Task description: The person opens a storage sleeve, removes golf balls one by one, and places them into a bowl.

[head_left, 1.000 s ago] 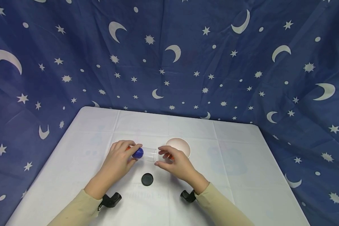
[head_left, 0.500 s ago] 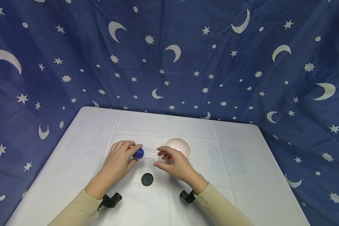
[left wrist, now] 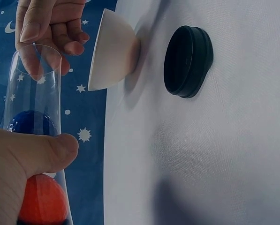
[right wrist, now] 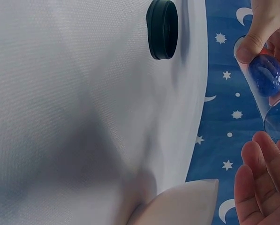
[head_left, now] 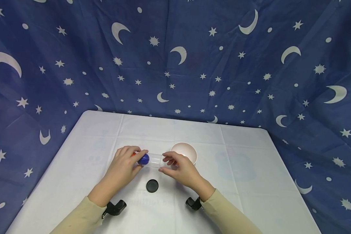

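Observation:
My left hand (head_left: 121,165) grips a clear tube (head_left: 155,160) that lies sideways above the table. Inside it are a glossy blue ball (head_left: 143,159) and an orange-red ball (left wrist: 44,199); a dark sliver shows below the orange-red one in the left wrist view. At the tube's right end, the thumb and index finger of my right hand (head_left: 182,169) hold the rim from opposite sides. The other right fingers curl loosely, and no ball shows among them in either wrist view. A reddish patch by those fingers in the head view is too small to identify.
Just behind my right hand stands a pale pink-white bowl (head_left: 185,150), its near side partly hidden. A round dark green cap (head_left: 152,186) lies on the white-covered table (head_left: 240,195) between my forearms. A blue star-and-moon cloth (head_left: 201,65) hangs behind.
My right fingertips have moved slightly left onto the tube's rim. An orange patch seen between the right fingers a second ago has mostly disappeared. The left hand stays nearly still.

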`<state>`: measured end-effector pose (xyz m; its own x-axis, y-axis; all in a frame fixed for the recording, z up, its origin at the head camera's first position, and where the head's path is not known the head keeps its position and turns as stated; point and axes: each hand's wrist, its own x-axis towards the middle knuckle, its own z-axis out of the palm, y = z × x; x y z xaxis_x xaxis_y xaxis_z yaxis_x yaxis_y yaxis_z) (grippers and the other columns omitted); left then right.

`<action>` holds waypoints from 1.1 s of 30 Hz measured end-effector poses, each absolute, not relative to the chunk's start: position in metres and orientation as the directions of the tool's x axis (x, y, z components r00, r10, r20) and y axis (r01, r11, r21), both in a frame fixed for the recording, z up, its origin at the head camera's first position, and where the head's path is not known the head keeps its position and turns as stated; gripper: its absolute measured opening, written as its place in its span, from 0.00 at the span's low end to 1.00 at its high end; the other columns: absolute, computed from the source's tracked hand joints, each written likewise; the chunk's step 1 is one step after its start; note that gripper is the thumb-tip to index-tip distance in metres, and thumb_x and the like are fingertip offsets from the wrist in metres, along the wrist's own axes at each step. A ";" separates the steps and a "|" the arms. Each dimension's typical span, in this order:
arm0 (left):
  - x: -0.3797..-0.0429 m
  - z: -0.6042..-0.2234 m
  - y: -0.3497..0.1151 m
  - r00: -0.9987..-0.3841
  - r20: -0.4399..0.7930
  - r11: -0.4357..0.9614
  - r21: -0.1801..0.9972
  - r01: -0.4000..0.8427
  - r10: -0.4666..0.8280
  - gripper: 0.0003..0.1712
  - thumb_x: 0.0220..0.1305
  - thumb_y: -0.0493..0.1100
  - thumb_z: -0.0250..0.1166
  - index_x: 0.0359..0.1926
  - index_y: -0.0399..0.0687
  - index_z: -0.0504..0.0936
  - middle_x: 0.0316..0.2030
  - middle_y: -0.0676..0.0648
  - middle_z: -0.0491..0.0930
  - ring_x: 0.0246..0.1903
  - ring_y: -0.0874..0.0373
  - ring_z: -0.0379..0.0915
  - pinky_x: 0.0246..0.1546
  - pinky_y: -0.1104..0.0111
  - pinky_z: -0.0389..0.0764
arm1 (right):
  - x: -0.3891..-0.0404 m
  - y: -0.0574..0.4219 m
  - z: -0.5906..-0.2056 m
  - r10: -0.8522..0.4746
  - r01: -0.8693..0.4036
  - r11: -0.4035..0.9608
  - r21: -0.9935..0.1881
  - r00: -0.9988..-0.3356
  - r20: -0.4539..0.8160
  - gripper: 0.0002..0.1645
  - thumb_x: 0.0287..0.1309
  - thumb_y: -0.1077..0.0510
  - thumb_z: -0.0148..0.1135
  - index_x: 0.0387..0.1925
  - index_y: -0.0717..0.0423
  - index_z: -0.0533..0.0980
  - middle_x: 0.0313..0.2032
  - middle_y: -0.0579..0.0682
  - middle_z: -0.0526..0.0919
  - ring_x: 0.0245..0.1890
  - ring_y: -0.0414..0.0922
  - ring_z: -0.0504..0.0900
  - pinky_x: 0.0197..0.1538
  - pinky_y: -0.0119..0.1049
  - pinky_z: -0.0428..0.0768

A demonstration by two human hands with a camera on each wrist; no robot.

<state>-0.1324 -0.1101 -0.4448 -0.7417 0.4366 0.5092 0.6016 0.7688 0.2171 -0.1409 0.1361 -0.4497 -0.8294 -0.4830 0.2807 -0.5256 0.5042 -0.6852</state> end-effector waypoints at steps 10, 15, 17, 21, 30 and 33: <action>-0.132 -0.445 -0.109 -0.742 0.510 0.767 0.221 0.603 0.436 0.29 0.41 0.43 0.72 0.50 0.53 0.77 0.42 0.47 0.72 0.45 0.48 0.64 0.48 0.55 0.61 | -0.141 0.135 -0.450 -0.483 -0.535 0.497 -0.684 -0.825 0.294 0.33 0.46 0.39 0.62 0.50 0.53 0.71 0.37 0.41 0.79 0.35 0.36 0.76 0.38 0.32 0.76; -0.132 -0.445 -0.109 -0.737 0.518 0.765 0.220 0.605 0.434 0.30 0.40 0.42 0.72 0.50 0.52 0.77 0.41 0.47 0.72 0.44 0.48 0.64 0.48 0.55 0.61 | -0.141 0.135 -0.450 -0.481 -0.537 0.499 -0.680 -0.824 0.298 0.32 0.47 0.39 0.61 0.50 0.53 0.71 0.37 0.44 0.80 0.35 0.36 0.76 0.38 0.32 0.76; -0.132 -0.445 -0.108 -0.736 0.519 0.766 0.215 0.606 0.436 0.30 0.40 0.42 0.73 0.50 0.52 0.77 0.42 0.47 0.72 0.45 0.48 0.64 0.48 0.55 0.61 | -0.141 0.135 -0.451 -0.476 -0.535 0.504 -0.678 -0.827 0.298 0.31 0.47 0.39 0.61 0.50 0.51 0.71 0.37 0.44 0.80 0.35 0.36 0.76 0.38 0.31 0.76; -0.133 -0.445 -0.104 -0.734 0.518 0.769 0.206 0.606 0.439 0.30 0.41 0.42 0.72 0.50 0.53 0.77 0.42 0.47 0.72 0.45 0.48 0.64 0.48 0.54 0.61 | -0.141 0.136 -0.452 -0.465 -0.525 0.514 -0.678 -0.835 0.295 0.28 0.47 0.39 0.61 0.49 0.46 0.71 0.37 0.44 0.80 0.35 0.35 0.76 0.38 0.31 0.75; -0.132 -0.445 -0.102 -0.740 0.515 0.778 0.200 0.596 0.434 0.28 0.42 0.40 0.72 0.50 0.53 0.77 0.43 0.46 0.71 0.46 0.46 0.63 0.50 0.53 0.59 | -0.140 0.137 -0.454 -0.461 -0.515 0.506 -0.692 -0.839 0.288 0.28 0.48 0.40 0.61 0.50 0.45 0.70 0.38 0.44 0.80 0.35 0.35 0.76 0.39 0.33 0.76; -0.132 -0.444 -0.101 -0.741 0.513 0.781 0.197 0.593 0.434 0.28 0.42 0.40 0.71 0.49 0.53 0.77 0.43 0.46 0.71 0.47 0.46 0.63 0.51 0.53 0.58 | -0.140 0.137 -0.456 -0.458 -0.508 0.502 -0.700 -0.843 0.283 0.29 0.47 0.41 0.62 0.50 0.48 0.70 0.38 0.44 0.80 0.35 0.35 0.76 0.39 0.34 0.76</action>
